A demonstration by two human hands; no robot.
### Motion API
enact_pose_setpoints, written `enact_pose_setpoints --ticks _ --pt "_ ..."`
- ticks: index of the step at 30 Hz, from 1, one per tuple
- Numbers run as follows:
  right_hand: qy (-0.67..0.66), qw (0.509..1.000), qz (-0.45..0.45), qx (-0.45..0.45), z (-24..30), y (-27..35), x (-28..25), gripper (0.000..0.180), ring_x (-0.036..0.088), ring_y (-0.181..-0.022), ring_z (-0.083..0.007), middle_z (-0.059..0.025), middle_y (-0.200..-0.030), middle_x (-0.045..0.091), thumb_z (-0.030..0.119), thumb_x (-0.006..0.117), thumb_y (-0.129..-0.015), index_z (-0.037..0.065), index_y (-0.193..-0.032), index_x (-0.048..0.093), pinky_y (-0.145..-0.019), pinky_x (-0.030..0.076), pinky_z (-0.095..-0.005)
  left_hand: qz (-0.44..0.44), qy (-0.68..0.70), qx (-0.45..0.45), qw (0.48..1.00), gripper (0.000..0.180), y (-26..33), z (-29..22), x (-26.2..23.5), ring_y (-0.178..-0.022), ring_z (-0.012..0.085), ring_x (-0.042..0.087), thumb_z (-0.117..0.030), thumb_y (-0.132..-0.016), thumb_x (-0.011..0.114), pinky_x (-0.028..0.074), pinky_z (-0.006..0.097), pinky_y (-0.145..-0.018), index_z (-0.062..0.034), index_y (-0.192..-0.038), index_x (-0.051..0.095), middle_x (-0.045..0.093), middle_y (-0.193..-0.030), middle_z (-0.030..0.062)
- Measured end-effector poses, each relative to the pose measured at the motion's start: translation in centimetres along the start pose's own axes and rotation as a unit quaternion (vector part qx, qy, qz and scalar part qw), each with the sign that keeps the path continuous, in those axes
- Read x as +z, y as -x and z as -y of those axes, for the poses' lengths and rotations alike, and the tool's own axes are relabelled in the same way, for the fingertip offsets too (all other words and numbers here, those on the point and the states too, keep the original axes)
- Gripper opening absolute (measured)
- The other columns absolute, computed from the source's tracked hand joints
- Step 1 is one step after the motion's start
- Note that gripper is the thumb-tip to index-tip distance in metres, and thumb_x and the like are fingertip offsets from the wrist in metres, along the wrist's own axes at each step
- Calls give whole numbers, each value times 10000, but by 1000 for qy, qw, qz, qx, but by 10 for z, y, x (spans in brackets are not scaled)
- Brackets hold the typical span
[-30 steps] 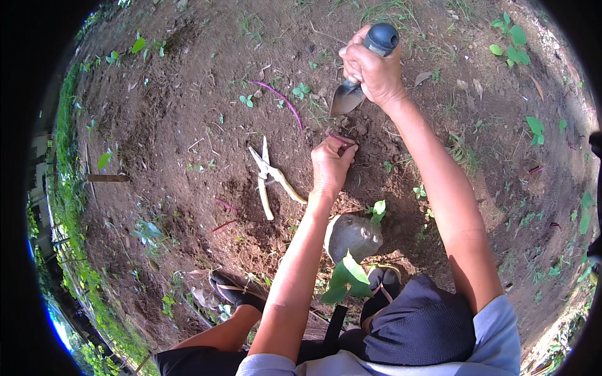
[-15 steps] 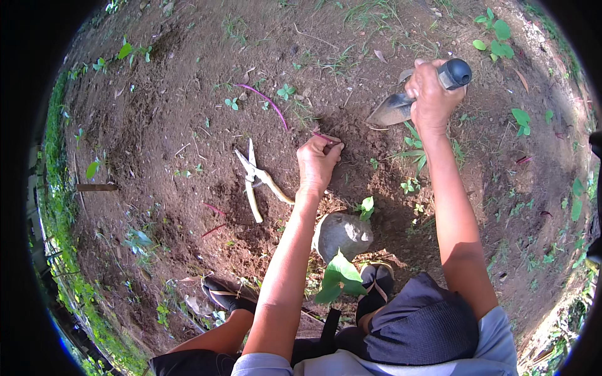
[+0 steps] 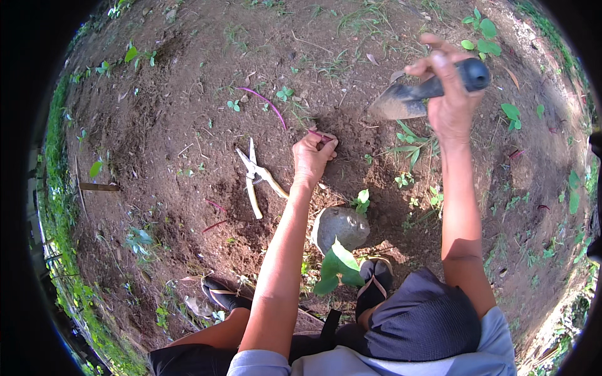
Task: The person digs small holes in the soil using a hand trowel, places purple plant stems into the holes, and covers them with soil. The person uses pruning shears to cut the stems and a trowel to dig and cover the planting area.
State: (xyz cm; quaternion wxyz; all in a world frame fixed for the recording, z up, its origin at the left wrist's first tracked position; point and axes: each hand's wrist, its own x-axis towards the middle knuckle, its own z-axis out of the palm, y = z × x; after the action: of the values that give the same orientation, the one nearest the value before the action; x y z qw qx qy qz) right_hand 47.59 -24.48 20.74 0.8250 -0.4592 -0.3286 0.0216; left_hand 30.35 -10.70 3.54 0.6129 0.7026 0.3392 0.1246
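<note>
Your right hand [image 3: 450, 94], in the upper right of the frame, is wrapped around the dark cylindrical handle of a small metal hand trowel [image 3: 414, 99]. The fingers are curled tight on the grip with one finger lifted loose above it, and the grey, soil-dulled blade points left, held clear above the ground.

Your left hand [image 3: 313, 158], near the middle of the frame, rests low on the dark loose soil [image 3: 351, 128]. Its fingers are bunched together, pinching a thin reddish-purple stem [image 3: 318, 135] right at the ground. The soil just above and to the right of this hand looks darker and broken up.

Just left of your left wrist lie pale-handled garden shears [image 3: 256, 180], flat on the dirt with the blades parted and pointing toward the upper left. A longer curved purple stem [image 3: 266, 103] lies on the ground above them, well apart from your hand.

Below your left forearm, at lower centre, sits a rounded grey stone [image 3: 342, 227], with a broad-leaved green seedling [image 3: 338, 263] just beneath it. Your dark sandalled feet [image 3: 375, 282] show at the lower edge.
</note>
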Motion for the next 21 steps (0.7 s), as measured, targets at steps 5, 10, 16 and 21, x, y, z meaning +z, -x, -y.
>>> enact_pose_setpoints --ticks 5,10,16,21 --pt "-77 996 -54 0 28 -20 -1 160 516 -436 -111 -25 -573 524 41 665 -822 57 -783 510 -432 484 -285 -2 4 -4 1000 100 0 1 0 -624 75 638 -78 -822 702 516 211 -565 -19 -901 683 672 -720 26" --pt "-1 958 -258 122 -92 37 -27 227 409 -394 -97 5 -553 434 33 651 -813 84 -845 432 -360 342 -277 -5 6 2 1000 97 1 0 0 -621 75 639 -78 -824 700 514 210 -559 -13 -893 679 670 -715 32" --pt "-37 968 -216 124 -127 64 -92 245 521 -509 -126 -13 -623 525 57 699 -802 105 -842 463 -489 457 -304 2 -8 -9 1000 91 -1 -1 -2 -623 78 643 -76 -829 693 516 209 -563 -6 -883 668 668 -706 35" --pt "-67 982 28 172 -81 60 -20 202 617 -593 -147 -47 -711 615 75 714 -800 99 -870 526 -571 558 -332 10 -35 -13 999 89 0 -4 -1 -633 73 639 -77 -840 677 520 210 -574 -17 -905 668 669 -710 30"
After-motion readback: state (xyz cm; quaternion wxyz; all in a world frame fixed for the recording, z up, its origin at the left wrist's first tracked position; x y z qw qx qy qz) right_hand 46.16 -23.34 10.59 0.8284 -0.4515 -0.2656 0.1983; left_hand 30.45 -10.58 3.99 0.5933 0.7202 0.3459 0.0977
